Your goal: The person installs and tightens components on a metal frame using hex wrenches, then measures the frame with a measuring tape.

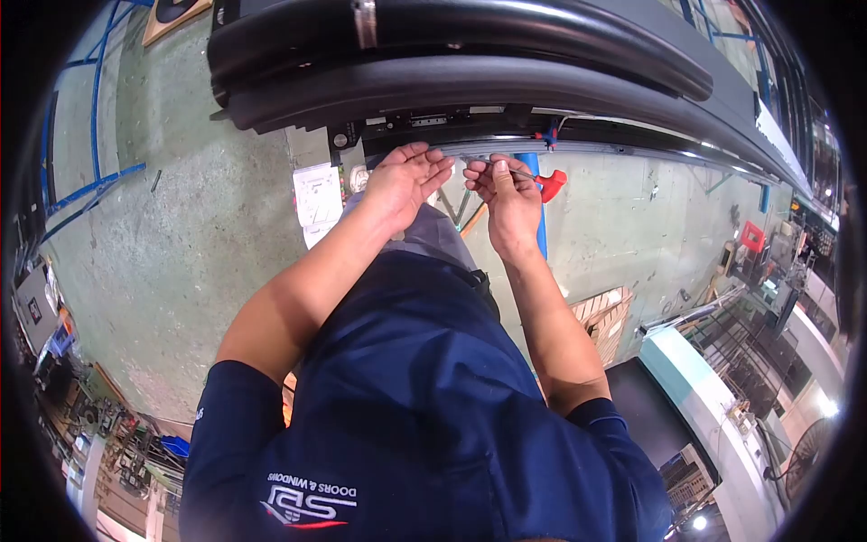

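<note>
My right hand (pixel 508 194) is closed around the thin metal shaft of a T-handle hex key. Its red handle (pixel 552 185) sticks out to the right of the fingers, and the shaft's tip points left. Just left of that tip is my left hand (pixel 409 185), palm partly up, fingers slightly curled and apart. Anything small at its fingertips is too fine to make out. Both hands are at the near edge of a long dark metal profile (pixel 623 152). A small blue and red tool (pixel 551 135) sits on the profile, right of my hands.
Large black rounded profiles (pixel 452 77) lie across the far side of the bench. White printed sheets (pixel 318 199) hang left of my hands. A blue support post (pixel 541 230) stands below the profile. A wooden pallet (pixel 607 316) and a blue rack (pixel 95 190) are on the floor.
</note>
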Tool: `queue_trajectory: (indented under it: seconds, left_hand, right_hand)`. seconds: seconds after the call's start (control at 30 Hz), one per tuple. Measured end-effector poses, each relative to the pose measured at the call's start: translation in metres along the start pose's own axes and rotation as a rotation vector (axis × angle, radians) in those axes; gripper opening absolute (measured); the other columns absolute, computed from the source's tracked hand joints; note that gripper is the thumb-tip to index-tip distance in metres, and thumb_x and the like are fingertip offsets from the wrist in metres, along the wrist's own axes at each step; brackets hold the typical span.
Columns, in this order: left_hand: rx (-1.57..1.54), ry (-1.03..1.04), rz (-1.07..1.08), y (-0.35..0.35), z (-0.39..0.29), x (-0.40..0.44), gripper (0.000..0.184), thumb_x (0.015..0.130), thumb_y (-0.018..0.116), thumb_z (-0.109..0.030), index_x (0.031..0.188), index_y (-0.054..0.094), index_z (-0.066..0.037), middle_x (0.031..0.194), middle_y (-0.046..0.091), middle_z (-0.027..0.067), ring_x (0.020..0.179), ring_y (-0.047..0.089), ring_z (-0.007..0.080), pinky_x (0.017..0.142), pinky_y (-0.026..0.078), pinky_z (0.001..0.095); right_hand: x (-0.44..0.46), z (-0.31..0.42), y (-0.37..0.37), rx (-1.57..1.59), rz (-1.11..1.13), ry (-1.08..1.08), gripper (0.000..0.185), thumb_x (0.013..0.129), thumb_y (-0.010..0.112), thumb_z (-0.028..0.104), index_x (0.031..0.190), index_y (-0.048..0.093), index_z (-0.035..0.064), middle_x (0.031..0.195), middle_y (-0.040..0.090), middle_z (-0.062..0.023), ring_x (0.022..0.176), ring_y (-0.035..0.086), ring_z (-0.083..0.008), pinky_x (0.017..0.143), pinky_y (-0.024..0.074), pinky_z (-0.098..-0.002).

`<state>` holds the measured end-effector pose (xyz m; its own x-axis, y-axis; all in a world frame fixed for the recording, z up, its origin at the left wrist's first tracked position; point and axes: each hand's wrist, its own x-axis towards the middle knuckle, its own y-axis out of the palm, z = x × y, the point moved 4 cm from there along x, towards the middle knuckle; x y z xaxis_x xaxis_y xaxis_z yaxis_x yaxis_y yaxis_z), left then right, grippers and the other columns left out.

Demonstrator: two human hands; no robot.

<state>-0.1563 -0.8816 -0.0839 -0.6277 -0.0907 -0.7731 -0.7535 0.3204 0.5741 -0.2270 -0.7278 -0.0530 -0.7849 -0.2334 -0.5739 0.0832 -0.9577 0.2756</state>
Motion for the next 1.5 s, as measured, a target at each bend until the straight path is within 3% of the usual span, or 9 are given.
queue_trajectory:
  seconds: [0.2,0.43,0.57,0.9,1.23,1.4,1.5]
  left_hand:
    - [0.041,0.014,0.101,0.009,0.0,0.008,0.026,0.097,0.047,0.007,0.121,0.051,0.0,0.12,0.062,0.0157,0.119,0.061,0.0311,0.108,0.049,0.0417]
    - [0.07,0.02,0.21,0.01,0.004,0.007,0.022,0.102,0.052,-0.007,0.124,0.051,-0.002,0.134,0.059,0.0194,0.121,0.06,0.0299,0.11,0.047,0.0423]
    - [0.107,0.029,0.289,0.01,0.001,0.005,0.022,0.103,0.051,-0.008,0.124,0.051,-0.002,0.134,0.059,0.019,0.122,0.06,0.0299,0.11,0.048,0.0423]
    - [0.276,-0.006,0.271,0.007,-0.003,0.007,0.023,0.105,0.051,-0.015,0.124,0.053,-0.002,0.124,0.064,0.0167,0.112,0.067,0.0269,0.098,0.055,0.0371]
    - [0.296,0.054,0.18,0.012,0.004,0.012,0.019,0.105,0.053,-0.019,0.115,0.058,-0.003,0.11,0.067,0.0139,0.103,0.069,0.0247,0.091,0.058,0.0372]
    - [0.195,0.072,0.153,0.016,0.009,0.013,0.017,0.105,0.051,-0.018,0.111,0.057,-0.002,0.107,0.067,0.0143,0.096,0.07,0.0243,0.092,0.058,0.0394]
    - [0.165,0.077,0.135,0.02,0.009,0.012,0.016,0.105,0.051,-0.017,0.109,0.057,-0.002,0.106,0.067,0.0143,0.095,0.07,0.0251,0.092,0.058,0.0397]
  right_hand:
    - [-0.013,0.011,0.01,-0.353,0.084,-0.26,0.015,0.103,0.054,0.008,0.11,0.058,-0.004,0.096,0.073,-0.015,0.086,0.07,-0.017,0.081,0.0556,-0.0293]
    - [-0.01,0.016,0.019,-0.514,0.091,-0.289,0.015,0.101,0.056,0.008,0.106,0.062,-0.0049,0.092,0.072,-0.0126,0.082,0.07,-0.016,0.077,0.0567,-0.0281]
    - [-0.006,0.019,0.022,-0.605,0.097,-0.33,0.014,0.101,0.058,0.009,0.101,0.064,-0.0038,0.085,0.071,-0.0101,0.08,0.07,-0.0145,0.074,0.0561,-0.0275]
    - [0.001,0.014,0.017,-0.509,0.109,-0.275,0.016,0.101,0.058,0.012,0.1,0.064,-0.0032,0.078,0.068,-0.0055,0.069,0.063,-0.01,0.066,0.0524,-0.025]
    - [-0.002,0.01,0.022,-0.483,0.067,-0.248,0.017,0.103,0.057,0.015,0.104,0.062,-0.0008,0.083,0.067,-0.0047,0.074,0.062,-0.0094,0.069,0.0505,-0.0239]
    - [-0.006,0.015,0.028,-0.646,0.092,-0.549,0.016,0.1,0.06,0.013,0.101,0.064,-0.0027,0.085,0.071,-0.008,0.078,0.066,-0.0137,0.073,0.0522,-0.0271]
    - [-0.002,0.014,0.029,-0.637,0.081,-0.542,0.016,0.1,0.061,0.012,0.099,0.065,-0.0037,0.084,0.072,-0.0095,0.081,0.068,-0.0162,0.075,0.053,-0.0285]
